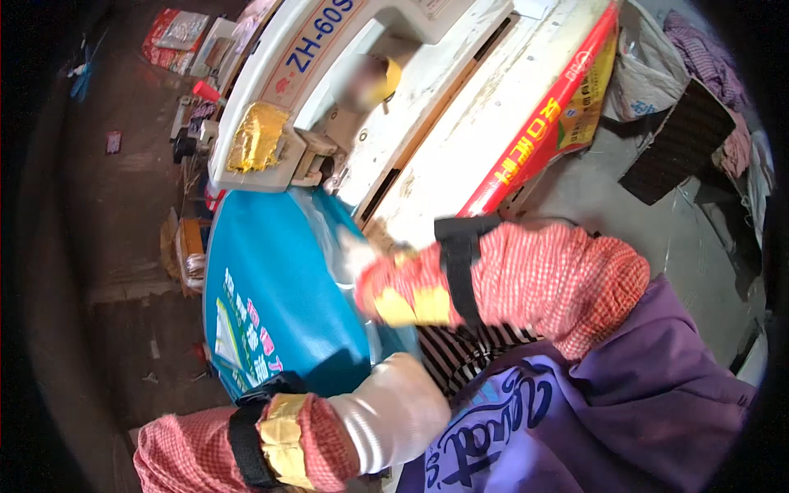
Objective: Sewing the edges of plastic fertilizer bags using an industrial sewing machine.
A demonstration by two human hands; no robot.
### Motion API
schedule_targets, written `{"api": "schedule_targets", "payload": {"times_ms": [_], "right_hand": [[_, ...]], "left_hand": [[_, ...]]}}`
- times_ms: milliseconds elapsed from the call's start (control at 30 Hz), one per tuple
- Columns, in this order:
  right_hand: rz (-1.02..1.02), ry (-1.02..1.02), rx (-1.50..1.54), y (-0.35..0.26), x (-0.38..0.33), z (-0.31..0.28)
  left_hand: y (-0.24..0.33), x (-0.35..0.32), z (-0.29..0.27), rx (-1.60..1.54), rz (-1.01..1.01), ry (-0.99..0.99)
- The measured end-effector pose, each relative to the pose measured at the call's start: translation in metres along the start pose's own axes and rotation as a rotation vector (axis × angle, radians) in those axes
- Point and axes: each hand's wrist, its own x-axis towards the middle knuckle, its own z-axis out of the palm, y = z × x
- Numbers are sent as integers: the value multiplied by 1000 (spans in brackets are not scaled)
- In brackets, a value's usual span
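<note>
Sheeting (pixel 275 263), blue, printed near its lower corner, spreads from below the head of a white sewing machine (pixel 283 74) toward the wearer's lap. From my remote feed I see its upper edge close under the machine head, where a patch of gold tape (pixel 259 138) is stuck on.

Left hand (pixel 403 411): white-covered, just beside the sheeting's lower edge. Fingers hidden from me; I cannot tell whether they are closed on anything.

Right hand (pixel 356 256): motion-blurred at the sheeting's right edge, near the worktop (pixel 460 140). I cannot tell whether it grips or merely touches.

Both sleeves are red check, strapped in black, with yellow tape. Striped cloth (pixel 472 357) shows between the forearms, beside a purple garment (pixel 633 394). Red-and-yellow printed wrapping (pixel 549 115) runs along the worktop's right side; beyond it I note a dark panel (pixel 678 144).
</note>
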Motion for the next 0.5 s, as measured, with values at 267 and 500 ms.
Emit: {"api": "schedule_targets", "payload": {"times_ms": [267,500], "right_hand": [[376,44,1119,29,6,-53],[759,-302,904,30,39,-20]], "left_hand": [[-28,-24,-12,-189,-161,-169],[-19,-13,-2,38,-66,-75]]}}
